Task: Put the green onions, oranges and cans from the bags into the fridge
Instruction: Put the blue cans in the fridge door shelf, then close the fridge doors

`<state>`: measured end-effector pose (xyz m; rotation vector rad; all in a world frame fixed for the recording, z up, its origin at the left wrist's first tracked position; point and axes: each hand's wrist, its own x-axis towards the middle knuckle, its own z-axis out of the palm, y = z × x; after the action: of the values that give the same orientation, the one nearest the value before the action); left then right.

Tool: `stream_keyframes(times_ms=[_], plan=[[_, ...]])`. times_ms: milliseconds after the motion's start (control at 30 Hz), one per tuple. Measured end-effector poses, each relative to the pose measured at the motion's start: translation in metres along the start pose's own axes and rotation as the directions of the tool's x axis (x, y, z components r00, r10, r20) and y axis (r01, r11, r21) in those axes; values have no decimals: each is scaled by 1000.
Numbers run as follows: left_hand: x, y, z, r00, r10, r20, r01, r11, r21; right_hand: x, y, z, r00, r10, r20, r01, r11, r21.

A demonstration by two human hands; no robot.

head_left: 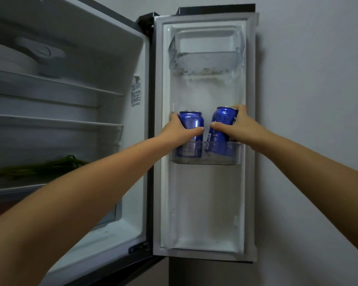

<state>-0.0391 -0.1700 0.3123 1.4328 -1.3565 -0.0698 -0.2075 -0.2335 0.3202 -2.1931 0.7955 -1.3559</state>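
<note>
Fridge door (203, 203) stood swung wide open, inner side facing me. Both my hands were at the middle door bin (205, 157).

My left hand (179, 129) gripped the left blue can (191, 124), fingers curled round its far side, thumb across the front. That can stood upright, its base down inside the bin at the left end.

My right hand (236, 126) gripped the right blue can (221, 129), thumb across its front, fingers wrapped over the top right. This can was tilted, top leaning right, its lower end inside the bin. The two cans were just beside each other, thumbs nearly meeting between them.

Green onions (39, 168) lay on a lower shelf (54, 183) inside the fridge, well left of my hands. Upper door bin (205, 62) was above the cans.
</note>
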Motion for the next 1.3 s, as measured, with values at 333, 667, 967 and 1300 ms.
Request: stream_keyframes(times_ms=[333,667,967,1300], plan=[[-28,5,7,981,101,-165,-75,985,155,-29,11,-15,994,-93,-56,70,944,-322],[-118,-1,-18,944,164,-285,-83,958,275,-80,-6,-3,878,-438,-194,353,865,-357],[-310,-60,-76,875,-61,-479,280,873,399,-220,-11,142,790,-522,323,528,846,77],[-464,11,-270,770,358,-528,415,348,841,-365,-201,264,390,-840,378,697,537,475]])
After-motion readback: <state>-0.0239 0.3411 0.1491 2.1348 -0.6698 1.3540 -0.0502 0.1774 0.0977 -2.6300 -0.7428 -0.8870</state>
